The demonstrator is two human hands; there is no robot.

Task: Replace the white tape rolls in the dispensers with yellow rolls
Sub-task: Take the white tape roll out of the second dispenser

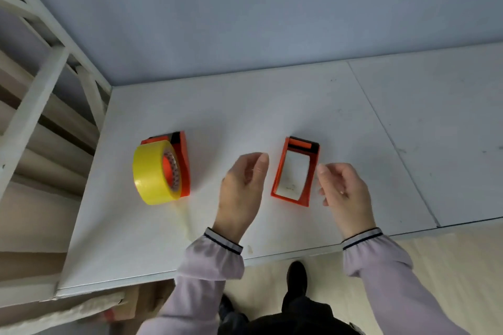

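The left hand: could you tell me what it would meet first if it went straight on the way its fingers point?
Probably nothing: the left hand points up-right, into bare table left of the right dispenser, then the wall; depth is unclear.

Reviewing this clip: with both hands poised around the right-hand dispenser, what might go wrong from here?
1. The right dispenser looks to hold a white roll; with the left hand and right hand both open and apart from it, the light frame may slide when the roll is pulled.
2. No spare yellow roll is in view on the table, so the swap could stall.
3. The left dispenser lies on its side, its yellow roll trailing a loose strip that could stick to the table.
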